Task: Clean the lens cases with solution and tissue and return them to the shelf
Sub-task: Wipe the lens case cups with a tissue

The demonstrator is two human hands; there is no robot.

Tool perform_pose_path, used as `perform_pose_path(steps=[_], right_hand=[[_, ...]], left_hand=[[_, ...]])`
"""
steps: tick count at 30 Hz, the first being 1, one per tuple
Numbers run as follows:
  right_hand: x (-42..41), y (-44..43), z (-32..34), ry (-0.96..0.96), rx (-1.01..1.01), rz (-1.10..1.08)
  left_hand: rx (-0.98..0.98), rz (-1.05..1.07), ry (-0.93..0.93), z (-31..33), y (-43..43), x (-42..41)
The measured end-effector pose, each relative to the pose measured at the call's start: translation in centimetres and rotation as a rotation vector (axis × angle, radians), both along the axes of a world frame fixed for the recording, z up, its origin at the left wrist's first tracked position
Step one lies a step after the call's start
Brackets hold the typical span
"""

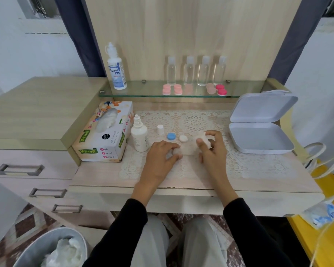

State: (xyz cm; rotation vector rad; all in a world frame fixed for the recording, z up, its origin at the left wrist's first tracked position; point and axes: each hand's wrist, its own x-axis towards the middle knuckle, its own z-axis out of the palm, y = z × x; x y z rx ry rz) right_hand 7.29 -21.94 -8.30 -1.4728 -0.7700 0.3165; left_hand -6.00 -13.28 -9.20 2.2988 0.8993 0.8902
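On the lace mat both my hands hold one white tissue. My left hand pinches its left end and my right hand grips its bunched right end. Whether a lens case body lies under the tissue I cannot tell. Just behind lie a blue cap and a white cap. A small solution bottle stands open to the left, its white cap beside it. Pink lens cases and a darker pink one sit on the glass shelf.
A tissue box stands at the left. A large solution bottle and several clear bottles are on the shelf. An open white box sits at the right. A bin with used tissue is on the floor.
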Motion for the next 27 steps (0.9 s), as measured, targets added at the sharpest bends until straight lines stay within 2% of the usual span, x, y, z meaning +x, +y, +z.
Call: perform_pose_path(steps=[2,5,9,12,17,27], right_hand=[[0.2,0.0,-0.2,0.085,0.051,-0.039],[0.4,0.4,-0.8,0.182,0.061,0.023],[0.8,0.7,-1.3,0.128,-0.053,0.17],[0.9,0.1,-0.5,0.354,-0.004,0.364],[1.1,-1.1,1.2,0.297,-0.094,0.597],[1.4,-1.4,1.4,0.374,-0.049,0.561]], left_hand=[[-0.007,-0.02,-0.054,0.2,-0.2,-0.1],[-0.023,-0.042,-0.128,0.8,-0.7,-0.4],[-0.001,-0.068,-0.174,1.0,-0.8,-0.5],[-0.004,-0.077,-0.195,0.9,-0.7,-0.5],[-0.003,-0.088,-0.187,0.8,-0.6,-0.5],[-0.005,-0.054,-0.23,0.7,-0.6,-0.5]])
